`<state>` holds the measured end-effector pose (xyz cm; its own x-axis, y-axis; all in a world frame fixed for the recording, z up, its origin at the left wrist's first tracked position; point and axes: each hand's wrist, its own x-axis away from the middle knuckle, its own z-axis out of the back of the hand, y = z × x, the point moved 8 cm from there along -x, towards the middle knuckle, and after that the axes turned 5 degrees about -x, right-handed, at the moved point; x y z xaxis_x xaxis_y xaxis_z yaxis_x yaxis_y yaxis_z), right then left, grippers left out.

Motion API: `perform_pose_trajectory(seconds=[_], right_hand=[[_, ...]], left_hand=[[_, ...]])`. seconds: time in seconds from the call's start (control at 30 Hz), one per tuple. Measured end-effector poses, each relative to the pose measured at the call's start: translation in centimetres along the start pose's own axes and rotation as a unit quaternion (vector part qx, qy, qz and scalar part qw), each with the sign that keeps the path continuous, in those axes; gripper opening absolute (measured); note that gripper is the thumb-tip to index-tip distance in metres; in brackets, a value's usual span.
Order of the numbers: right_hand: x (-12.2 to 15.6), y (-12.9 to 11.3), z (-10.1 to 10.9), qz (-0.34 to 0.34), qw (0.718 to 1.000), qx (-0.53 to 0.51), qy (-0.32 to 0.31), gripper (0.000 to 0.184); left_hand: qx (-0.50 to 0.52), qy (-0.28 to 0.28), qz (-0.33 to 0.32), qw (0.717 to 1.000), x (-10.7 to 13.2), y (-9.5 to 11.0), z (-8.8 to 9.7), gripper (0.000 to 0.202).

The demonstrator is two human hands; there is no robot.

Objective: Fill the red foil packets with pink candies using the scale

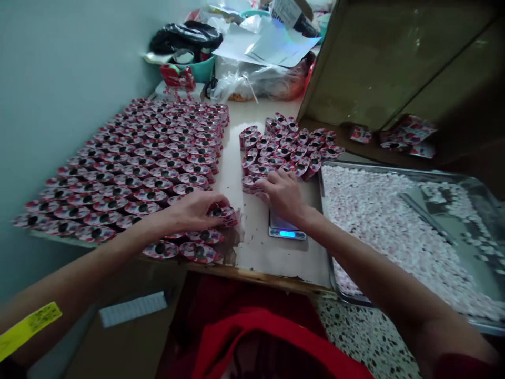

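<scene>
Rows of small red-and-white patterned cups (138, 158) with dark centres cover the left of the table (256, 252). My left hand (193, 209) lies at the near end of these rows, fingers closed round one cup (224, 215). A loose pile of the same cups (284, 147), lying on their sides, sits at mid-table. My right hand (282, 192) reaches over a small digital scale (286, 229) with a blue lit display, and its fingers curl on a cup at the near edge of that pile.
A metal tray (331, 263) full of small white pieces, with a metal tool in it, lies at the right. A brown cardboard box (379, 63) stands behind it. Plastic bags, papers and a teal bowl (203, 68) crowd the far edge. A wall borders the left.
</scene>
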<state>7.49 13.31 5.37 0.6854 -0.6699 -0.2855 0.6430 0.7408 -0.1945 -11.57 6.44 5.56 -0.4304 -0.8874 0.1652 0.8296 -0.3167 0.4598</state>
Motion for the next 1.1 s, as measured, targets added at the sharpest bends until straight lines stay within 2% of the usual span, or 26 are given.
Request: perform_pose_trajectory(seconds=[0.07,0.17,0.3,0.4,0.53,0.63,0.7,0.8,0.87,0.93,1.0,1.1], right_hand=[[-1.8,-1.5,-1.5,0.02,0.998,0.056,-0.004,0.022],[-2.8,-1.8,-2.1,0.027,0.995,0.093,-0.006,0.027],[-3.2,-0.8,-1.8,-0.001,0.993,0.107,-0.052,0.027],[-2.4,-0.5,0.0,-0.007,0.994,0.086,-0.061,0.023],[1.7,0.5,4.3,-0.022,0.997,0.071,-0.025,0.023],[5.4,1.2,5.4,-0.035,0.995,0.073,-0.05,0.022],[6.9,1.4,5.0,-0.043,0.994,0.08,-0.067,0.02],[7.9,1.8,4.9,-0.056,0.994,0.073,-0.055,0.013],[9.1,3.1,6.2,-0.085,0.995,0.05,-0.023,0.013],[11.9,5.5,7.8,-0.131,0.991,0.031,-0.013,0.016],[16.0,8.2,8.4,-0.17,0.983,0.024,-0.06,0.019],[21.9,10.8,7.0,-0.176,0.97,0.022,-0.166,0.05]], left_hand=[[-0.032,-0.012,-0.018,0.999,0.4,0.3,-0.2,0.032],[-0.075,-0.041,-0.047,0.995,0.8,0.9,-0.4,0.034],[-0.124,-0.074,-0.046,0.988,1.4,1.9,-1.2,0.029],[-0.177,-0.042,-0.023,0.983,2.5,2.6,-2.8,0.045],[-0.229,0.026,-0.003,0.973,4.4,2.7,-5.4,0.074],[-0.227,0.04,0.009,0.973,4.5,2.1,-6.1,0.077],[-0.225,0.054,0.009,0.973,3.6,2.4,-5.2,0.077],[-0.225,0.086,-0.008,0.97,1.9,4.4,-2.8,0.075],[-0.224,0.107,-0.026,0.968,1.1,6.1,-1.4,0.071],[-0.223,0.124,-0.034,0.966,0.7,7.3,-0.4,0.068],[-0.219,0.13,-0.035,0.966,0.5,7.8,0.1,0.065],[-0.195,0.106,-0.033,0.975,-0.4,8.3,0.0,0.064]])
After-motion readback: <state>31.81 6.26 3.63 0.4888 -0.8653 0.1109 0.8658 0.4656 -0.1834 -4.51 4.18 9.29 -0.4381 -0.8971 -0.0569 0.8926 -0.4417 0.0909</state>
